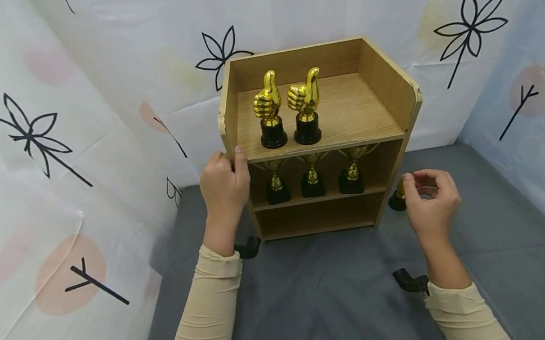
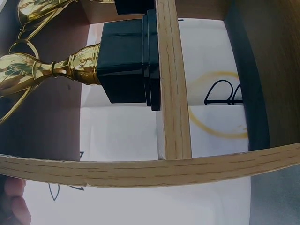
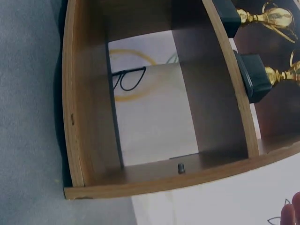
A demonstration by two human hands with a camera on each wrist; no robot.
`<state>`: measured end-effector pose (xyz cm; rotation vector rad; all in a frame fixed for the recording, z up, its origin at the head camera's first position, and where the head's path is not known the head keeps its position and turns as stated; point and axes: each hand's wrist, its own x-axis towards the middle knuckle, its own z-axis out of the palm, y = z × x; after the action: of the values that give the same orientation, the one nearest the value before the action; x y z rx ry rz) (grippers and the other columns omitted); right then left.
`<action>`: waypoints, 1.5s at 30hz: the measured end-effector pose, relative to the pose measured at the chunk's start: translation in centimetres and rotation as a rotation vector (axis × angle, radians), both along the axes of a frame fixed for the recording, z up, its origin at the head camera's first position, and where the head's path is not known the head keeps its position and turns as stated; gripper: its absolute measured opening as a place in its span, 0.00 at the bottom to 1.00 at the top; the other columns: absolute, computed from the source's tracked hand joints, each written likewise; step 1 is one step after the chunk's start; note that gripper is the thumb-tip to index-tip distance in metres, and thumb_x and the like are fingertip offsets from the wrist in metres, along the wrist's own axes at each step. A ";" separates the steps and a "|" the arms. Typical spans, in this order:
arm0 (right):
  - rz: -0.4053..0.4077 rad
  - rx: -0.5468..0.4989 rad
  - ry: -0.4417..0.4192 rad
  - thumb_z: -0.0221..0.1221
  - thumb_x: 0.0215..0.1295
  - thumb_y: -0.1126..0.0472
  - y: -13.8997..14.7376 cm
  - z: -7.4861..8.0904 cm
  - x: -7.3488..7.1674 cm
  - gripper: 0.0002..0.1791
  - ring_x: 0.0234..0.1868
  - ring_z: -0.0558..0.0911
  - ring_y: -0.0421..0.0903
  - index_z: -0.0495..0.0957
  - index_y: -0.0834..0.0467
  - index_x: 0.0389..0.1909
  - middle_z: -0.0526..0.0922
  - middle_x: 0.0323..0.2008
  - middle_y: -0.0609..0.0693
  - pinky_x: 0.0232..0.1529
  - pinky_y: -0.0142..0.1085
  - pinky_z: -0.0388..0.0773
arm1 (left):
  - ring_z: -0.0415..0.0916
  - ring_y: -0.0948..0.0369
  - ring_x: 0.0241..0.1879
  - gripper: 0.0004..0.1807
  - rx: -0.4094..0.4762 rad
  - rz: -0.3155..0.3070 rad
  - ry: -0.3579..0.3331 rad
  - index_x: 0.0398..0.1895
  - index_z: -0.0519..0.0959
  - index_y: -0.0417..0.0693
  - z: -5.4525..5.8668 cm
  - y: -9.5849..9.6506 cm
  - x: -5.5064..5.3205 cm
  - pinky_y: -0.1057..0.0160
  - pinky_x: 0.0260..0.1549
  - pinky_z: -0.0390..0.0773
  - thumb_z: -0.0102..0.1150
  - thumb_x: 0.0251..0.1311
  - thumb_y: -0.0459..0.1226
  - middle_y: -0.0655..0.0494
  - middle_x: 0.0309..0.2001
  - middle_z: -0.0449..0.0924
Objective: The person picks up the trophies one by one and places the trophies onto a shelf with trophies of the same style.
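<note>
A wooden shelf unit (image 1: 380,88) stands upright, and my left hand (image 1: 225,184) grips its left side at the top board, thumb in front. Two gold thumbs-up trophies (image 1: 269,108) on round black bases stand on the top board. Below them, three gold cup trophies (image 1: 311,179) on square black bases line the middle level; the board above hides their tops. To the right of the unit, my right hand (image 1: 433,201) pinches a small gold trophy (image 1: 398,198) with a round black base between thumb and fingers. The hand covers its upper part.
A grey cloth (image 1: 319,300) covers the table. White patterned curtain (image 1: 134,39) hangs behind and to the left, and a bluish one on the right. Black wrist mounts (image 1: 411,281) stick out from both wrists. A small peg (image 3: 181,168) sits inside the unit's lower side wall.
</note>
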<state>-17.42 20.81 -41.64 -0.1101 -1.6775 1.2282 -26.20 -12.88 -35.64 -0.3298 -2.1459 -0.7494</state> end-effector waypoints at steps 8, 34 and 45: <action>-0.030 -0.009 -0.022 0.65 0.65 0.74 0.9 -0.5 -0.2 0.09 0.33 0.77 0.28 0.80 0.80 0.37 0.76 0.34 0.36 0.36 0.16 0.74 | 0.58 0.54 0.15 0.34 0.003 0.000 0.007 0.09 0.67 0.46 0.0 0.0 -0.1 0.56 0.16 0.59 0.43 0.81 0.47 0.47 0.18 0.65; -0.120 0.052 -0.182 0.69 0.67 0.64 4.8 -6.2 -3.2 0.11 0.34 0.77 0.28 0.85 0.70 0.41 0.80 0.38 0.54 0.35 0.15 0.71 | 0.60 0.52 0.15 0.33 0.007 0.002 0.000 0.10 0.67 0.46 0.1 0.1 0.1 0.56 0.16 0.61 0.43 0.81 0.46 0.46 0.19 0.67; -0.125 0.047 -0.237 0.67 0.68 0.63 5.0 -7.2 -3.9 0.13 0.35 0.77 0.30 0.83 0.72 0.43 0.72 0.37 0.32 0.38 0.16 0.72 | 0.59 0.53 0.15 0.34 0.005 0.014 -0.007 0.10 0.66 0.47 0.1 0.1 0.1 0.56 0.16 0.61 0.43 0.81 0.47 0.46 0.18 0.66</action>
<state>-21.33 25.82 -48.87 -0.3380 -1.8726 1.1146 -26.07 -12.76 -35.50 -0.3098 -2.1503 -0.7482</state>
